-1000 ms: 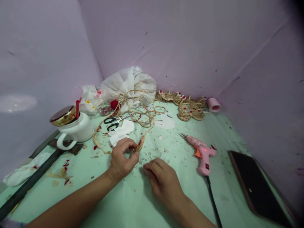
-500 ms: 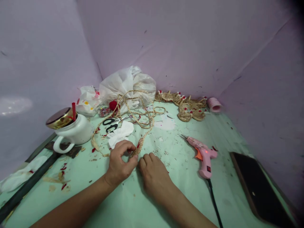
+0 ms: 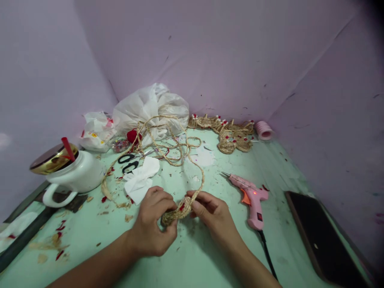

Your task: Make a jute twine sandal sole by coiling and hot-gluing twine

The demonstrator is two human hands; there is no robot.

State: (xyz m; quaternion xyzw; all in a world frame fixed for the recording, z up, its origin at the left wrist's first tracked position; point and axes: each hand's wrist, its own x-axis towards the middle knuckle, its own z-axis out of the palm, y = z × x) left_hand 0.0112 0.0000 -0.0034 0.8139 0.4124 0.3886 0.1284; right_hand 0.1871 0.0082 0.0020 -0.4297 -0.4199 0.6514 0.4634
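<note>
While left hand (image 3: 153, 225) curls, right hand (image 3: 216, 214) pinches rope (image 3: 185, 207)

From here, I see the left hand (image 3: 154, 224) and right hand (image 3: 218, 216) hold a curled rope (image 3: 177, 213) near a pink glue gun (image 3: 255, 202).

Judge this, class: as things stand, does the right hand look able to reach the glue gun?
Probably yes: the glue gun lies on the right hand's own side, with nothing apparent blocking the way, though that hand is at the rope and may need freeing first.
</note>
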